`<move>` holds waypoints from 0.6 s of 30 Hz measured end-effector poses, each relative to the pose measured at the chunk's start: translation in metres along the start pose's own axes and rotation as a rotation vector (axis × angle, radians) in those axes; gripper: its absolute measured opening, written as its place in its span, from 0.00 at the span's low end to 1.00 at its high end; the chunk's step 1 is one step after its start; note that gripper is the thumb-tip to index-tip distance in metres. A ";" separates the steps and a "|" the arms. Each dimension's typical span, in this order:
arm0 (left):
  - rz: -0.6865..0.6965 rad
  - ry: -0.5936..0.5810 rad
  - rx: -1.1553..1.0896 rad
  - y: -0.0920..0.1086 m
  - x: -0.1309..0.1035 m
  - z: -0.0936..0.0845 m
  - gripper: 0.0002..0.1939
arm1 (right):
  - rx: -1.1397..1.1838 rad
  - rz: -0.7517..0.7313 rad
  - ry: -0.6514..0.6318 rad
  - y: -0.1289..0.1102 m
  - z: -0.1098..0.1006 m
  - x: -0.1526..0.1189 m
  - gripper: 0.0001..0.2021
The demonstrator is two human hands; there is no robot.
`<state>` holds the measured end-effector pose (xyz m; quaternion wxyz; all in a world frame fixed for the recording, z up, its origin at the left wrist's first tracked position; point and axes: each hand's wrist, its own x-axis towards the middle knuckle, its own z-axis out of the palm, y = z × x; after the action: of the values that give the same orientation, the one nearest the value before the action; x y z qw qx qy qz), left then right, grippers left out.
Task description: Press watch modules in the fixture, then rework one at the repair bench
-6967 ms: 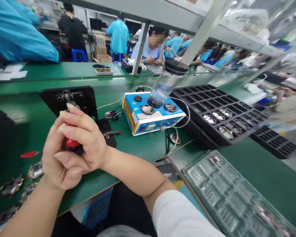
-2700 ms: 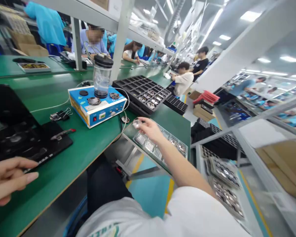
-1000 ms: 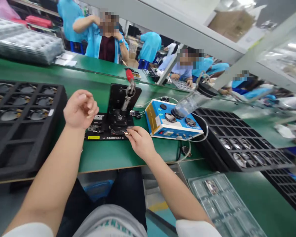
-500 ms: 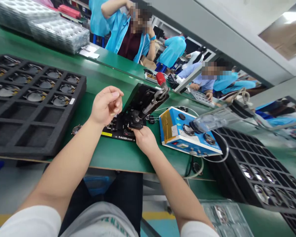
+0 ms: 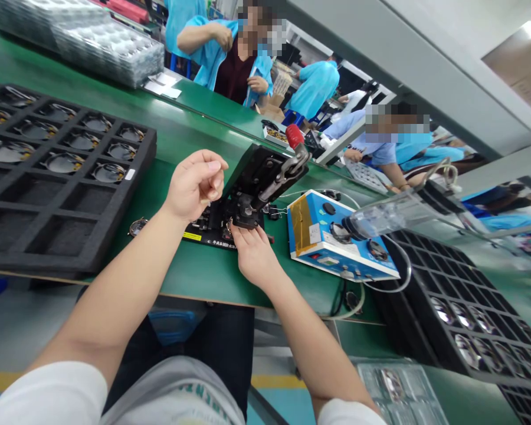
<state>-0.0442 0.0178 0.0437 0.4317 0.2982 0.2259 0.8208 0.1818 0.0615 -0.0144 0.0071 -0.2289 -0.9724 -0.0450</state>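
Note:
A black clamp fixture (image 5: pixel 262 171) with a red-tipped metal lever (image 5: pixel 294 137) stands on the green bench (image 5: pixel 194 268), its top plate tilted up. My right hand (image 5: pixel 255 254) is at the fixture's front edge, fingers fairly straight against a small metallic part (image 5: pixel 228 229) there; whether it grips the part is unclear. My left hand (image 5: pixel 197 184) is raised just left of the fixture, fingers curled together; anything inside them is too small to make out. A round metallic piece (image 5: pixel 137 227) lies on the bench beside my left forearm.
At left, a black foam tray (image 5: pixel 128 200) holds round parts. A blue box (image 5: pixel 336 236) with dials, a clear cylinder (image 5: pixel 376 218) and tubing are right of the fixture. More black trays (image 5: pixel 478 283) lie far right. Across the bench sits a person (image 5: pixel 236 65) in blue.
My right hand has shifted slightly left along the fixture's front, its fingers now straighter. My left hand has hardly moved. The person across the bench has lowered their arms from the head.

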 end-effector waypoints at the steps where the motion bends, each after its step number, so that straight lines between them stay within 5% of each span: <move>1: -0.004 -0.001 -0.002 0.000 0.000 0.000 0.14 | 0.007 0.018 -0.001 -0.002 0.001 0.001 0.33; 7: -0.007 0.005 0.046 -0.001 0.000 -0.001 0.15 | 0.053 0.082 0.001 -0.006 -0.006 -0.001 0.34; 12: -0.004 0.051 0.049 -0.002 0.000 0.000 0.15 | 0.278 0.092 0.044 0.014 -0.058 -0.036 0.28; 15: 0.003 0.063 0.050 -0.003 0.001 0.000 0.15 | 0.389 0.251 0.473 0.027 -0.112 -0.028 0.14; 18: 0.020 0.098 0.058 -0.004 0.001 0.000 0.15 | 0.372 0.258 0.877 0.045 -0.162 0.026 0.10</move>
<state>-0.0426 0.0203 0.0416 0.4031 0.2723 0.2672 0.8318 0.1769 0.0983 0.1516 0.4619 -0.3017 -0.8331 0.0383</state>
